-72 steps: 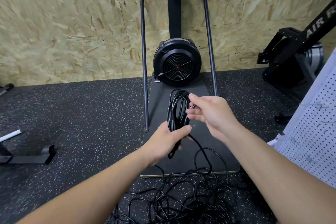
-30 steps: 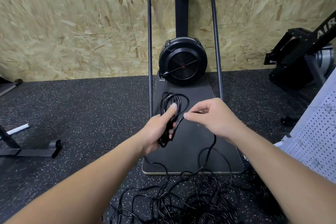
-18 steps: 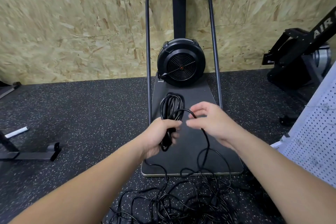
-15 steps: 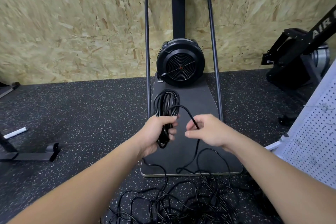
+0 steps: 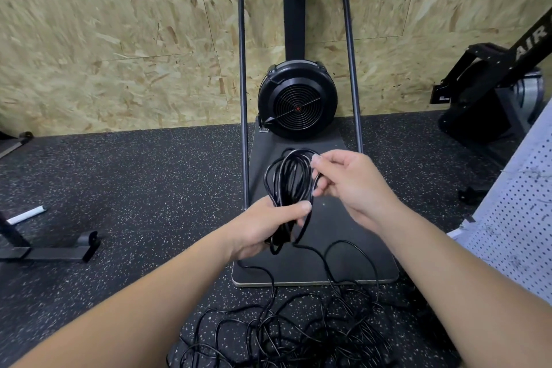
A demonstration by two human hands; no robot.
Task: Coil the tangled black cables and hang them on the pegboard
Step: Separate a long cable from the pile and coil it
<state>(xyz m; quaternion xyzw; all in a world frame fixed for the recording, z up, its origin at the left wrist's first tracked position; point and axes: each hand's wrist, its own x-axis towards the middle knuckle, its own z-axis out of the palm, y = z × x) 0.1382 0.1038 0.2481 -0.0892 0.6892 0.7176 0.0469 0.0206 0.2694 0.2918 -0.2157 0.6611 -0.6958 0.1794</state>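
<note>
A black cable coil (image 5: 288, 179) of several loops stands upright in front of me. My left hand (image 5: 263, 225) grips the bottom of the loops, thumb across them. My right hand (image 5: 348, 181) pinches the coil's upper right side between thumb and fingers. From the coil a loose strand drops to a tangled pile of black cable (image 5: 286, 334) on the floor near my feet. The white pegboard (image 5: 519, 212) leans at the right edge.
A black fan machine (image 5: 297, 98) with a tall frame stands on a dark platform (image 5: 325, 266) against the chipboard wall. A black exercise machine (image 5: 495, 78) is at the right. A metal stand foot (image 5: 47, 251) lies on the rubber floor at the left.
My right hand has carried another loop of cable up and laid it against the coil's top right. The coil in my left hand has gained a turn; the loose strand is shorter.
</note>
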